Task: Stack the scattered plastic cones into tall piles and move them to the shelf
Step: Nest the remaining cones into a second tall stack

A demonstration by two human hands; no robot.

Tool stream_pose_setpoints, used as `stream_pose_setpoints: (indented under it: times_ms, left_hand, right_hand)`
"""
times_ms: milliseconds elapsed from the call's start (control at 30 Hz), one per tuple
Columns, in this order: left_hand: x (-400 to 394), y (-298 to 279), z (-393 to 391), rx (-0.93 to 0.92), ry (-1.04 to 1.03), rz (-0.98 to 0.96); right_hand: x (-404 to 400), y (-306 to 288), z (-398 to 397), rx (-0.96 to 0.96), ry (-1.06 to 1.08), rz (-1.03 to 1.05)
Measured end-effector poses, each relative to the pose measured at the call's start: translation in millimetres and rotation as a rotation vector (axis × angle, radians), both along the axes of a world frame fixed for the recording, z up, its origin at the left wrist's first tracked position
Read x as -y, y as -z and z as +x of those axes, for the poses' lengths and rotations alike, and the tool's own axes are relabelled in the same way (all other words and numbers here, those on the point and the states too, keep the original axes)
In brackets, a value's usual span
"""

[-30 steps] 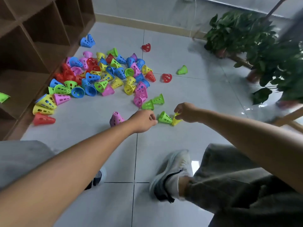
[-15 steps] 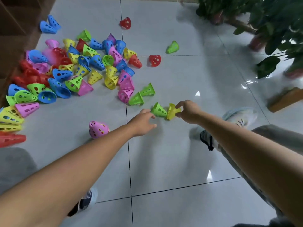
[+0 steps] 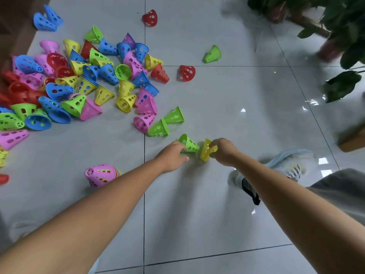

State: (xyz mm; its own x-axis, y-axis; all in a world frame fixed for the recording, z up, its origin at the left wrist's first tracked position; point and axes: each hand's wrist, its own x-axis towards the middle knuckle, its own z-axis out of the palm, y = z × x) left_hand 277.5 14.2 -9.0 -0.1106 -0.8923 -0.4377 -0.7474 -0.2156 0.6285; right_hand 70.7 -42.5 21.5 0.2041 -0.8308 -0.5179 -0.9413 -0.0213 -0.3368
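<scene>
Several perforated plastic cones in blue, pink, yellow, green and red lie scattered in a heap on the grey tiled floor at the left. My left hand grips a green cone lying on its side in the middle. Right beside it, my right hand pinches a yellow cone by its rim. A short stack topped by a pink cone lies on the floor to the left of my left arm. Two green cones lie just beyond my hands.
Potted plants stand at the top right, with a wooden block at the right edge. The brown shelf edge shows at the top left. My shoe and trouser leg are at the lower right. Loose red cones and a green cone lie apart.
The view has tilted down and the shelf has left the frame. My left hand has closed round the green cone. My right hand keeps hold of the yellow cone.
</scene>
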Motion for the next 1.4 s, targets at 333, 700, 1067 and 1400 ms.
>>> stream_pose_setpoints:
  times_ms: [333,700,1067,1400]
  left_hand:
    - [-32,-76,44,-0.140,-0.360,-0.188]
    - [-47,-156,126,-0.286,-0.704,-0.402]
    - [-150,-140,188,-0.774,-1.395,-0.276]
    - [-176,-95,157,-0.860,-1.498,-0.170]
  right_hand:
    - [5,-39,40,0.048,-0.151,0.003]
    - [25,-135,148,0.249,-0.258,-0.092]
    - [-28,-130,212,0.908,0.247,0.421]
    - [-26,-128,251,0.977,0.167,0.780]
